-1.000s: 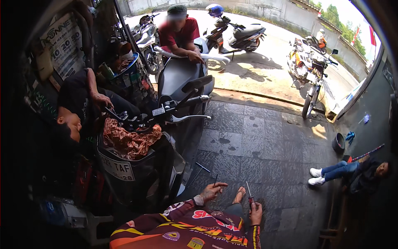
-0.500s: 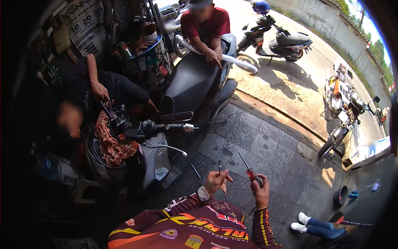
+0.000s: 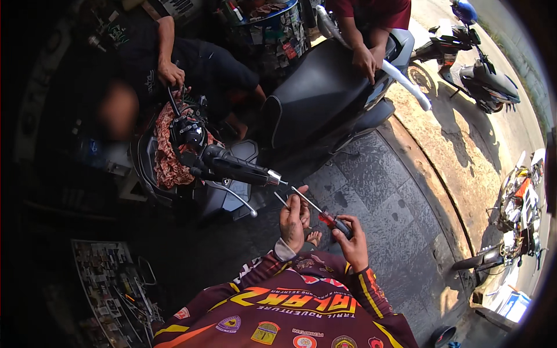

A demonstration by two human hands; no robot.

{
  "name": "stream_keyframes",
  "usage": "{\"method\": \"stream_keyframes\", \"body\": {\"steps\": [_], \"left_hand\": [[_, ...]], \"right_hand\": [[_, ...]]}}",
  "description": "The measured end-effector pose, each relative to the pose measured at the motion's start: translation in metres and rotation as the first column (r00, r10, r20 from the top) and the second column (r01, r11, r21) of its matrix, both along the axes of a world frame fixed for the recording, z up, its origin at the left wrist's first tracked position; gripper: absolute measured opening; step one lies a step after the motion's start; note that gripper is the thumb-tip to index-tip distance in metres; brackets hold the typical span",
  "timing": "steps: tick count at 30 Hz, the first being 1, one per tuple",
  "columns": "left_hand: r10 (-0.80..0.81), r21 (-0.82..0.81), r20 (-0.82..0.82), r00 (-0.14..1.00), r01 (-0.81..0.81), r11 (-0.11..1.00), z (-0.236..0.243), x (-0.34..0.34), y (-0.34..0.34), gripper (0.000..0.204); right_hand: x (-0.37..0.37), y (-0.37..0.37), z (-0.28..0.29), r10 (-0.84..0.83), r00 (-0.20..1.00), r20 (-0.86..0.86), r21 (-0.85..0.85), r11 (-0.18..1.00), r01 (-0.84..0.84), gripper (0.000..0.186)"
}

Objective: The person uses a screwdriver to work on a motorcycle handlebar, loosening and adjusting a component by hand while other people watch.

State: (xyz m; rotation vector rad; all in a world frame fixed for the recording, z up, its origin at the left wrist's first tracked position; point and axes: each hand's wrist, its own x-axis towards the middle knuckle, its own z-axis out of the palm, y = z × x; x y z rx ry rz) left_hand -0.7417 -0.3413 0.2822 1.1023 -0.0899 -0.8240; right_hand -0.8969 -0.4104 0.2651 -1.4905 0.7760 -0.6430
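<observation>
holding screwdriver (image 3: 327, 218), rod (image 3: 281, 199) — hands (image 3: 354, 246) near lettered jersey (image 3: 272, 316).

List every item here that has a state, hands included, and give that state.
Left hand: closed on a thin metal rod
Right hand: gripping the screwdriver by its handle
Screwdriver: tip close to the handlebar's silver end, contact unclear
Lever: out from the grip, not squeezed
Patterned cloth: crumpled, bunched by the handlebar
Scooter seat: shut
Scooter outside: parked, no rider
</observation>
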Motion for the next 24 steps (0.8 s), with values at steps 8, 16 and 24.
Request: {"method": "stream_keyframes", "body": {"steps": [8,16,24], "left_hand": [[0.231,0.034,0.000,0.973,-0.231,0.972,-0.004,-0.013,-0.023,0.031],[0.298,0.073,0.005,0.954,-0.298,0.952,-0.005,-0.017,-0.031,0.033],[0.300,0.039,0.011,0.954,-0.300,0.953,-0.005,-0.013,-0.033,0.035]], "right_hand": [[0.005,-0.056,-0.008,0.238,0.966,-0.105,-0.009,0.971,-0.240,0.039],[0.010,-0.071,-0.010,0.373,0.922,-0.103,0.107,0.926,-0.363,0.035],[0.019,-0.075,-0.007,0.351,0.936,-0.007,-0.058,0.935,-0.351,0.036]]}}
